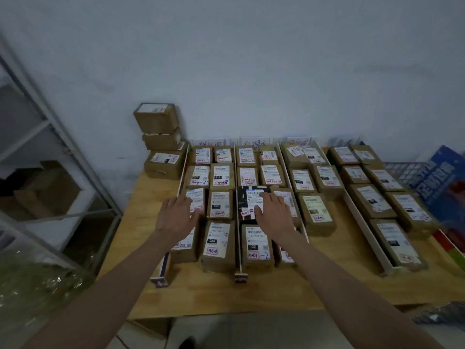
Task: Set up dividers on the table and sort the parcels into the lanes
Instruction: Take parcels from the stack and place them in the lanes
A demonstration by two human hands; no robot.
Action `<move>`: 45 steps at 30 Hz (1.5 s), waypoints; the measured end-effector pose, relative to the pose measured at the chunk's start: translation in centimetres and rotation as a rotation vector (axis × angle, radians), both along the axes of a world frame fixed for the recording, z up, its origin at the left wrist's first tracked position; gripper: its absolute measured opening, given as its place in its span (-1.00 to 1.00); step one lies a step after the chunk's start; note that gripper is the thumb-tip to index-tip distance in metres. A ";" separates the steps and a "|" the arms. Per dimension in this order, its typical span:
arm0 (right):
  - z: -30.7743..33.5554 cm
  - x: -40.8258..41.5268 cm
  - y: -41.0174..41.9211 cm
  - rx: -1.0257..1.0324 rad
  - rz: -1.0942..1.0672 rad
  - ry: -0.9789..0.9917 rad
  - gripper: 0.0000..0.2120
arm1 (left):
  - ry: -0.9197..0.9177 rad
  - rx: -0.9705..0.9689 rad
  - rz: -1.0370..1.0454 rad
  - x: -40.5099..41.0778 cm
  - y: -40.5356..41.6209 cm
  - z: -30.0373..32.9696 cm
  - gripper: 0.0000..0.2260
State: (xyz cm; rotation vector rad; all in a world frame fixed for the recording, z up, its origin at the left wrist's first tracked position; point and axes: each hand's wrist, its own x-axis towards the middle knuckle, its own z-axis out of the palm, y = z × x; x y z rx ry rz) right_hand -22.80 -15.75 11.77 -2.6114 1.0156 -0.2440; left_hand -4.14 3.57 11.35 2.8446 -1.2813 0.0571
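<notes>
Filling the lanes between dividers (237, 210), parcels (218, 205) lie beneath both flat, empty grips: left hand (176, 214), right hand (273, 214).

1. Our left hand (176, 217) covers part of one parcel's label (195, 201).
2. Our right hand (273, 214) hides part of the black parcel (245, 205).
3. The lane signs (254, 141) against the wall are too blurred to read.
4. The blue box (444, 182) is cut by the right edge.

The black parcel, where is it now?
In the head view the black parcel lies in the second lane from the left, third row back, under the right hand, just right of a divider.
</notes>
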 end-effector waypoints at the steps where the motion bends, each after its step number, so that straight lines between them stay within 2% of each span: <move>1: 0.1 0.9 0.5 -0.002 0.004 -0.004 -0.55 | -0.001 -0.002 0.007 0.6 0.6 0.0 -0.59; 6: 0.5 6.0 3.5 -0.043 0.044 -0.032 -0.58 | 0.002 -0.006 0.052 4.5 3.9 -0.2 -0.57; 17: -1.2 18.3 11.5 0.029 0.021 -0.002 -0.56 | 0.049 0.013 0.050 16.9 11.2 -1.1 -0.55; 25: -1.3 24.4 14.0 0.044 -0.010 0.001 -0.59 | 0.056 0.018 0.006 23.7 12.1 -0.9 -0.54; 36: 0.9 35.3 9.4 -0.005 0.053 -0.016 -0.60 | 0.069 -0.027 0.054 33.4 7.5 0.6 -0.52; 45: 2.7 47.8 0.6 -0.052 0.117 -0.023 -0.56 | 0.005 -0.043 0.055 44.4 -1.6 2.9 -0.51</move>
